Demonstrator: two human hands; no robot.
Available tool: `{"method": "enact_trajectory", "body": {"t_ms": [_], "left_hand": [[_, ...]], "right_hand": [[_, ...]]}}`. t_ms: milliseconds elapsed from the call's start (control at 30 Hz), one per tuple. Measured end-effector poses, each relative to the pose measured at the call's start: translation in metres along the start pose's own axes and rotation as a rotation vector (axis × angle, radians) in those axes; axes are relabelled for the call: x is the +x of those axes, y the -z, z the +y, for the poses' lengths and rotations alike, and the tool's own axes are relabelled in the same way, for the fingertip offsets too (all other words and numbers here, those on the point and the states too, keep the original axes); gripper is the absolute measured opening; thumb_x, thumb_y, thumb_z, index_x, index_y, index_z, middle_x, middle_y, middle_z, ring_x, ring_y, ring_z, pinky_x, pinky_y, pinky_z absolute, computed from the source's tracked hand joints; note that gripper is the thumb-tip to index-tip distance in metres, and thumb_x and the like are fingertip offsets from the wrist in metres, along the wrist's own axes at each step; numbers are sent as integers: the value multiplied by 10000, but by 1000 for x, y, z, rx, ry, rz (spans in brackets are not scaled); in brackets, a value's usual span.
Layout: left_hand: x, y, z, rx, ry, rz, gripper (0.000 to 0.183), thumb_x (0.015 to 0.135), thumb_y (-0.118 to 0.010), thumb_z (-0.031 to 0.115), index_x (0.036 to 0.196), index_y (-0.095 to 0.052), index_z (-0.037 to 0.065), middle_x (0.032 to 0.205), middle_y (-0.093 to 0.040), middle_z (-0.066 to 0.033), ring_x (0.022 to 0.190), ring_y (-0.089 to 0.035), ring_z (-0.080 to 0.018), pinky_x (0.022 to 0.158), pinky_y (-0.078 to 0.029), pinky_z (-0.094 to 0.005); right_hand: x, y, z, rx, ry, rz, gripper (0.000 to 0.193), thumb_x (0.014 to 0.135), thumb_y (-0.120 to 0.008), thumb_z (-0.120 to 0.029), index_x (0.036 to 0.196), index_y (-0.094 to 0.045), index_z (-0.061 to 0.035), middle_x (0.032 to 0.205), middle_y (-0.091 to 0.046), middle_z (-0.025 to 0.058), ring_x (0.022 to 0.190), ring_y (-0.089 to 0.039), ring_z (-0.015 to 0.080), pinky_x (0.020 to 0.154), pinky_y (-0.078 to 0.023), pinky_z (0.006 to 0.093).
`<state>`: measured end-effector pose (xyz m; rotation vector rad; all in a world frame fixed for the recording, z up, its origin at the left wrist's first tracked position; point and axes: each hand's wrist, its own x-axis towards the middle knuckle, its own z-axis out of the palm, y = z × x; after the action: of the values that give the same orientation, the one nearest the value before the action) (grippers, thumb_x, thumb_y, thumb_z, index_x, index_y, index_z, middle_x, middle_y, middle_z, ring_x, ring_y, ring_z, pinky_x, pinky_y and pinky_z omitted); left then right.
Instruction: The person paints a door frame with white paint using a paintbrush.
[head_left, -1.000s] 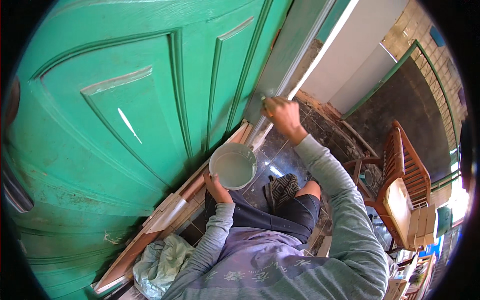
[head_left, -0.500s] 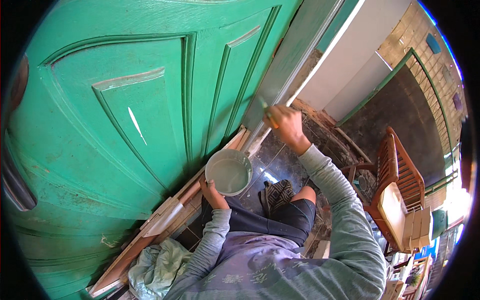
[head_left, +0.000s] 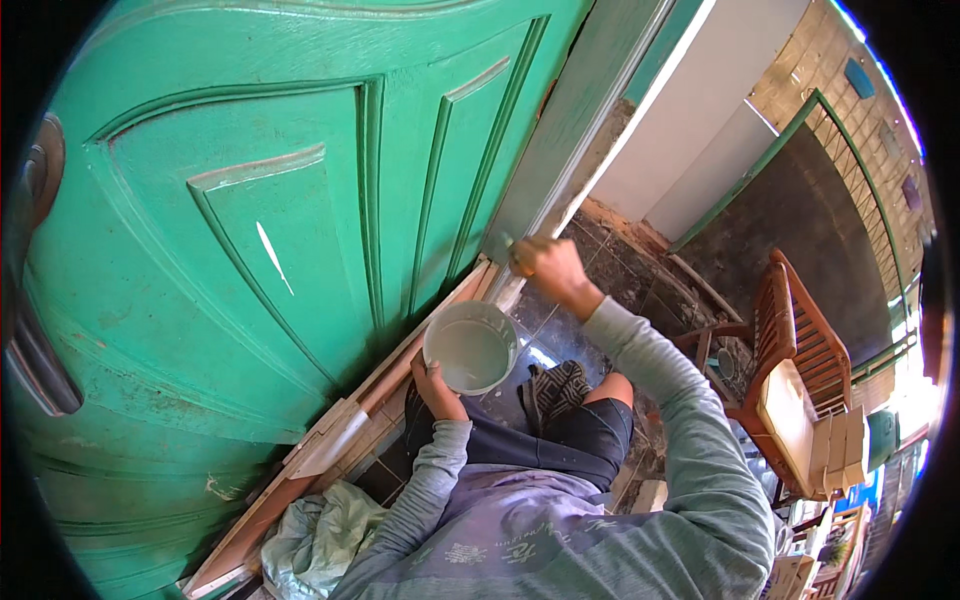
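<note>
My left hand (head_left: 437, 390) grips the near left side of a pale round tub (head_left: 514, 352) that holds a whitish, cloudy liquid (head_left: 468, 352). The tub is tipped slightly above my lap. Up and to the right of it, my right hand (head_left: 550, 266) is closed round a small paintbrush (head_left: 511, 243), most of which my fingers cover. The brush end is close to the lower part of the grey-green door frame (head_left: 560, 150); whether it touches, I cannot tell. A green panelled door (head_left: 290, 240) fills the left side.
A dark door handle (head_left: 40, 350) sticks out at far left. Wooden boards (head_left: 300, 462) run along the door's foot, beside a crumpled plastic bag (head_left: 322, 535). On the right stands a brown wooden chair (head_left: 785, 350) with boxes (head_left: 838, 452) on it. Dark tiles (head_left: 590, 340) cover the floor.
My right hand has come down and left with the brush, nearer the tub. The tub in my left hand has shifted slightly right. The view has moved a little.
</note>
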<state>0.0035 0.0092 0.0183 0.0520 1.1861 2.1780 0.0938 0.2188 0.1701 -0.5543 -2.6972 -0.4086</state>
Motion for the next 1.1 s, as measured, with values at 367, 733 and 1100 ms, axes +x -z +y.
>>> {"method": "enact_trajectory", "body": {"t_ms": [367,733,1100], "left_hand": [[-2,2,-2,-61,8,-26,466,882,-514,250,1252,-469,-29,1196,-540,-166,1049,-575,-266,878,-489,-384],[-1,20,-13,28,-22,-115,617,850,-549,428,1336,-419,71,1254,-519,-158,1110,-566,-292,829,-526,-429],[-12,0,-5,-15,0,-91,559,858,-513,368,1326,-437,73,1244,-525,-145,1101,-566,-279,846,-520,-422]], "right_hand": [[56,132,27,-262,36,415,117,827,-678,-158,853,-584,-94,714,-595,23,633,-595,143,442,-496,313],[34,26,29,-310,163,-261,146,784,-658,-127,910,-610,-72,850,-627,54,827,-644,187,607,-566,309],[78,186,36,-551,280,161,123,804,-659,-128,919,-618,-110,816,-606,26,694,-625,156,560,-547,276]]}}
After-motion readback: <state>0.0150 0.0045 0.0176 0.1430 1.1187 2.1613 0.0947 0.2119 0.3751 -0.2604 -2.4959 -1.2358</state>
